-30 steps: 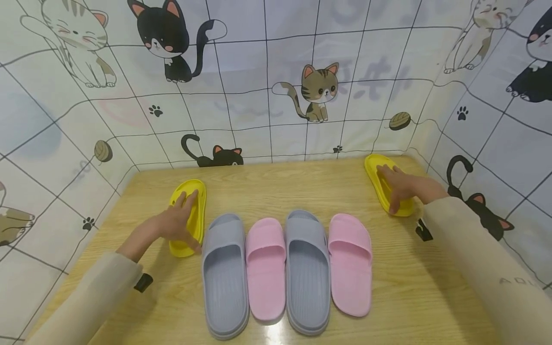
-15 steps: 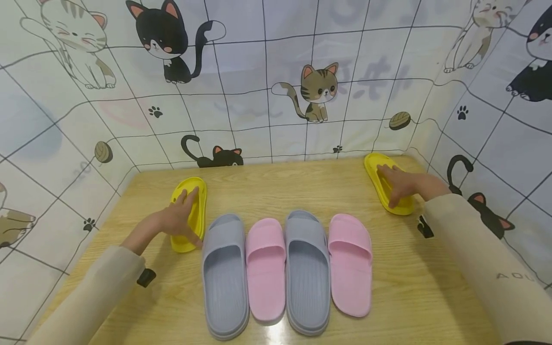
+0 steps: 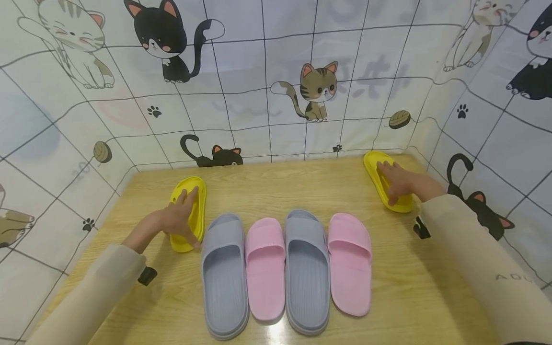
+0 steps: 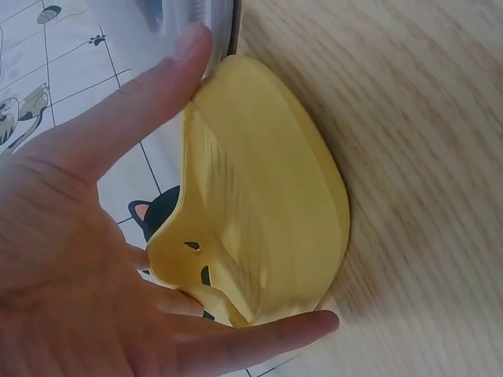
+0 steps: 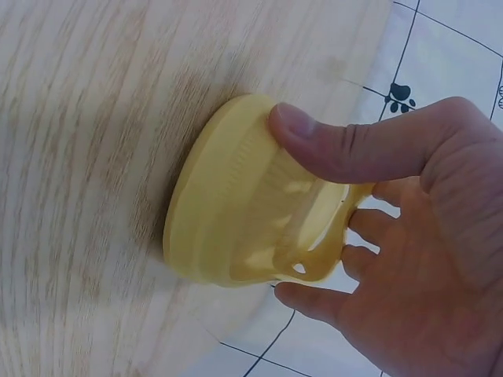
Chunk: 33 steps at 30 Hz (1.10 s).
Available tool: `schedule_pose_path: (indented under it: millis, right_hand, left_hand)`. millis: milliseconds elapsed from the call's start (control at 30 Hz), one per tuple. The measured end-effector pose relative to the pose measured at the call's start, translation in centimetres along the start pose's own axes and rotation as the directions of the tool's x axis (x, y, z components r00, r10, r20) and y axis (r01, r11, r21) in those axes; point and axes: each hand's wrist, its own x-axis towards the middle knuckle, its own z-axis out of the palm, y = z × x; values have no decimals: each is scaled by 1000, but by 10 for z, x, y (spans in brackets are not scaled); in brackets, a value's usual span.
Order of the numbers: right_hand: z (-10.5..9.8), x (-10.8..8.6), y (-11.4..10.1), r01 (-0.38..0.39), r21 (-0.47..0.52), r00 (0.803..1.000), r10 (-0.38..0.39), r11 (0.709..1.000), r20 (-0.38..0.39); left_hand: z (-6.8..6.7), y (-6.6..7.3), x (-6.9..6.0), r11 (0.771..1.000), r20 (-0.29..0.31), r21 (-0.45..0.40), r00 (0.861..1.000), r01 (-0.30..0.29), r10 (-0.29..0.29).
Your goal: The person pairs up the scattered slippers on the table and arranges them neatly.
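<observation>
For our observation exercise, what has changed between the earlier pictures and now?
The left yellow slipper and left hand have slid slightly toward the wall; the right yellow slipper and right hand seem to have edged likewise. No grasp or release shows. The grey slippers and pink slippers stayed put.

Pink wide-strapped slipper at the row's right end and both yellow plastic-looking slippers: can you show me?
Pink wide-strapped slipper [image 3: 350, 270]: head view, on its footbed.
Left yellow slipper [image 4: 279, 188]: left wrist view, on its heel end.
Right yellow slipper [image 5: 218, 196]: right wrist view, on its heel end.
</observation>
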Motion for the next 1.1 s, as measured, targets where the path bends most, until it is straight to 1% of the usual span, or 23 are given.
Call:
schedule_pose_path:
  millis: [167, 367, 500, 600, 767, 1000, 1100]
  right_hand:
    - [-1, 2, 2, 9, -6, 1000, -9, 1000, -16]
    - [-1, 2, 6, 14, 51, 1000, -13, 999, -11]
    - [0, 2, 7, 22, 59, 1000, -21, 998, -9]
    - [0, 1, 7, 29, 55, 1000, -29, 998, -9]
    - [-1, 0, 5, 14, 57, 1000, -14, 998, 5]
    - [-2, -2, 2, -4, 72, 1000, 2, 997, 21]
    - [-1, -1, 3, -11, 75, 1000, 9, 997, 25]
  left_hand:
    - [-1, 2, 0, 1000, -6, 10, 1000, -22, 22]
    - [-1, -1, 3, 1000, -7, 10, 1000, -14, 14]
    - [-2, -2, 7, 1000, -4, 12, 1000, -7, 7]
    - [-3, -4, 11, 1000, 2, 11, 1000, -12, 12]
    - [-6, -7, 17, 1000, 12, 19, 1000, -16, 16]
    - [-12, -9, 26, 998, 9, 57, 1000, -24, 23]
    - [-15, -11, 30, 998, 10, 50, 1000, -29, 29]
